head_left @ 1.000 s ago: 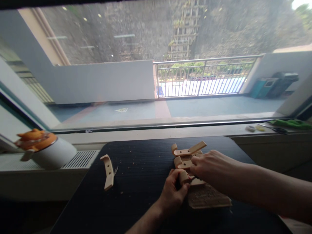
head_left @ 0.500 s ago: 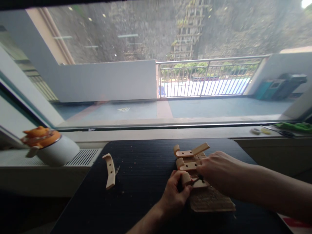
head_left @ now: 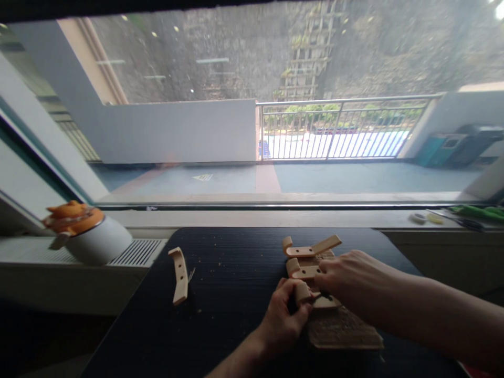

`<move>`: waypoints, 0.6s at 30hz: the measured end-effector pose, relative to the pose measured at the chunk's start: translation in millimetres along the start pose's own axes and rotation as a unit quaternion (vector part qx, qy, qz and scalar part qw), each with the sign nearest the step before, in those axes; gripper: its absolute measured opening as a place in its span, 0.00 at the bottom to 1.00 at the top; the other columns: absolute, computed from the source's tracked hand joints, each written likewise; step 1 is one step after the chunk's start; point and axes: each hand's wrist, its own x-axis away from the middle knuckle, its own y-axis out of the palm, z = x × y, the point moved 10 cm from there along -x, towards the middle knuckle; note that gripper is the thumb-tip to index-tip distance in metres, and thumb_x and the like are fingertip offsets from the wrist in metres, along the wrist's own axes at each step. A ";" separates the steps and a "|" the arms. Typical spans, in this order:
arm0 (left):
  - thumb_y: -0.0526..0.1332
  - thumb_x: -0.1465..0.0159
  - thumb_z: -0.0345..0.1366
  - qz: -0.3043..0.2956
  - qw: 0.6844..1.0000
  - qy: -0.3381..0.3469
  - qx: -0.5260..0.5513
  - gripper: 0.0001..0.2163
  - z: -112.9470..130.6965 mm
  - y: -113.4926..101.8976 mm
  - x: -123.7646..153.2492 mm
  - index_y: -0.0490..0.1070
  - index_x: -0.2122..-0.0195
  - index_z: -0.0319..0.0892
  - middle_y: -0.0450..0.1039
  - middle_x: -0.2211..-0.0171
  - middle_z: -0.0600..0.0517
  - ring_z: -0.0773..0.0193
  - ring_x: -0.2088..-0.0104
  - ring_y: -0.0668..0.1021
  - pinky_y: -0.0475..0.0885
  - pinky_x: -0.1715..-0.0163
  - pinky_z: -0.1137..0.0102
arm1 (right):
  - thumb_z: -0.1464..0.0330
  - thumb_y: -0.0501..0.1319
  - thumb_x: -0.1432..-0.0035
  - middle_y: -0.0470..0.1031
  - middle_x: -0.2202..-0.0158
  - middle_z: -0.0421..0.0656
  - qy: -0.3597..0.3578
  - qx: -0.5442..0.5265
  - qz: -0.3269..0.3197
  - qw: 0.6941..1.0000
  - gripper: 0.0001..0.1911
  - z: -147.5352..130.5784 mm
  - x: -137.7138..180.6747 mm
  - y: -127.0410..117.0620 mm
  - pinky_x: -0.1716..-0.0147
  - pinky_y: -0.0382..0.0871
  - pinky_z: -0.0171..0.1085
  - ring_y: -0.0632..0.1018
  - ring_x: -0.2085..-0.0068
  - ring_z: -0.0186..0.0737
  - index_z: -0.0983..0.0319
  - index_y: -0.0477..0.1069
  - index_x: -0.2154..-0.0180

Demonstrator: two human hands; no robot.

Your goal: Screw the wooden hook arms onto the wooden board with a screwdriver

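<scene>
My left hand [head_left: 280,319] pinches the curled end of the nearest wooden hook [head_left: 326,302], which lies on a rough brown board [head_left: 343,332]. Over that same hook, my right hand [head_left: 352,274] is closed; a small dark piece shows under its fingers, but its kind is hidden. Farther along the board are a middle wooden hook [head_left: 309,272], partly covered by my right hand, and a far wooden hook [head_left: 302,252] with two screw holes and an angled arm. Another wooden hook [head_left: 180,274] lies apart at the left.
The black table [head_left: 236,262] carries scattered shavings and stands against a window sill [head_left: 244,217]. A white pot with an orange animal-shaped lid [head_left: 92,236] is at the left. Tape rolls [head_left: 418,218] and a green cloth [head_left: 478,212] lie on the sill at right.
The view has shifted slightly. My left hand keeps its pinch on the nearest hook; my right hand has turned a little and covers more of the dark piece.
</scene>
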 end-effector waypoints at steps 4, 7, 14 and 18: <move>0.60 0.43 0.25 -0.002 1.000 0.003 0.001 0.09 0.3 0.6 1.5 0.72 0.62 0.40 0.69 0.61 0.47 0.55 0.56 0.72 0.67 0.53 0.64 | 0.82 0.59 0.48 0.80 0.68 0.42 0.000 -0.031 0.005 0.999 0.13 1.1 -1.6 -0.3 0.73 0.65 0.33 0.80 0.67 0.42 0.59 0.76 0.69; 0.61 0.43 0.26 -0.003 1.000 0.005 0.003 0.09 0.4 0.0 1.8 0.72 0.61 0.39 0.69 0.60 0.46 0.55 0.56 0.72 0.67 0.53 0.63 | 0.80 0.60 0.48 0.81 0.68 0.41 0.006 -0.054 -0.005 0.999 0.11 5.7 -1.0 1.5 0.70 0.65 0.34 0.81 0.66 0.42 0.58 0.76 0.71; 0.61 0.44 0.25 -0.001 1.000 0.007 0.011 0.09 2.1 -1.4 0.7 0.72 0.62 0.39 0.69 0.60 0.47 0.56 0.57 0.73 0.68 0.54 0.65 | 0.83 0.61 0.54 0.80 0.69 0.42 0.029 0.013 -0.043 0.999 0.15 8.0 0.5 -2.3 0.75 0.60 0.35 0.81 0.67 0.44 0.59 0.77 0.69; 0.60 0.43 0.25 0.000 1.000 0.007 0.007 0.09 5.5 -1.7 0.8 0.72 0.62 0.39 0.69 0.61 0.47 0.56 0.57 0.73 0.68 0.54 0.65 | 0.83 0.59 0.50 0.81 0.66 0.42 0.015 0.005 -0.013 1.000 0.15 -1.2 0.1 -14.4 0.74 0.62 0.33 0.81 0.65 0.42 0.59 0.76 0.67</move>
